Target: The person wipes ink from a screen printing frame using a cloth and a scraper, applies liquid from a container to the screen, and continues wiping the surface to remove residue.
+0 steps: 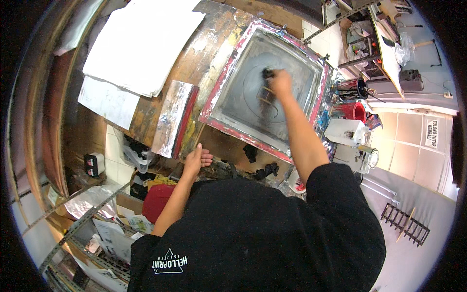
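Note:
A screen-printing frame (208, 115) with a pink-stained rim lies on the worktable, its grey mesh (238, 87) marked by a round outline and a dark smear. My right hand (281, 86), blurred by motion, is closed on a small dark rag (267, 74) at the mesh, near the middle of the screen. At the table's near edge my left hand (197, 159) is open and holds nothing, its fingers stretched out. Just beyond it lies a wide, paint-stained squeegee (170, 117) with a red edge.
A stack of white sheets (141, 44) covers the table's far left. Dark crumpled cloths (265, 172) lie between me and the frame. At the right stand a red pot (357, 112), a white container (346, 131) and a jar (370, 158). A metal rack (87, 219) is at the lower left.

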`<state>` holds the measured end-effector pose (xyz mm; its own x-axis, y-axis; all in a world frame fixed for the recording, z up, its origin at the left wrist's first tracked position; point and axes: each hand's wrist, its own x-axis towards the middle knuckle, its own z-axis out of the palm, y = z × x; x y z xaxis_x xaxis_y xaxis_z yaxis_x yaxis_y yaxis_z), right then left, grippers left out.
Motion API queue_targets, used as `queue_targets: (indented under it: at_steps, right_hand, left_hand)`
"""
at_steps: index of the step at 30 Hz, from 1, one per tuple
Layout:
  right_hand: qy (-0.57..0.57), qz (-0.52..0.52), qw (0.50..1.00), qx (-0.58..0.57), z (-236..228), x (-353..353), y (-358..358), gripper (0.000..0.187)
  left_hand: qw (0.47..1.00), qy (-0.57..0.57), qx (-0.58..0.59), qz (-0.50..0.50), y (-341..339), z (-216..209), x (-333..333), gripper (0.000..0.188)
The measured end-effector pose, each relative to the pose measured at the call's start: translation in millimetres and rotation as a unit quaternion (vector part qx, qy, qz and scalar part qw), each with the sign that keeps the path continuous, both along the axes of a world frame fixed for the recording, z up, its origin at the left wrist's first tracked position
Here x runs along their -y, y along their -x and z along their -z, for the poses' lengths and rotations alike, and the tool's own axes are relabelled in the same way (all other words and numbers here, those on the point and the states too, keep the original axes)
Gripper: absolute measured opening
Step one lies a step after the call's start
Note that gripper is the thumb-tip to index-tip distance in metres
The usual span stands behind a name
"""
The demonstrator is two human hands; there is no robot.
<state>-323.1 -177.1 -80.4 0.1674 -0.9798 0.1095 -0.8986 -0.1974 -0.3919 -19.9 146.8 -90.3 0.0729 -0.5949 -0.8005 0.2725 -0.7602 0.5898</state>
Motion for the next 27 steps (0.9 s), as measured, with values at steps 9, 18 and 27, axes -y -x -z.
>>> queue_targets:
  at_steps: [9,18,27]
  right_hand:
    - [0.049,-0.239,0.968,-0.063,-4.6,-54.8,15.2,0.05]
    - [0.038,0.017,0.995,-0.093,30.9,88.4,-1.6,0.024]
    - [-0.164,-0.327,0.931,0.009,-63.7,-147.3,-26.2,0.038]
  left_hand:
    - [0.997,-0.076,-0.022,-0.016,-8.3,3.2,16.3,0.078]
    - [0.995,-0.103,-0.017,0.004,-12.8,1.1,23.2,0.08]
    - [0.994,-0.108,-0.024,0.013,-13.2,0.3,24.2,0.083]
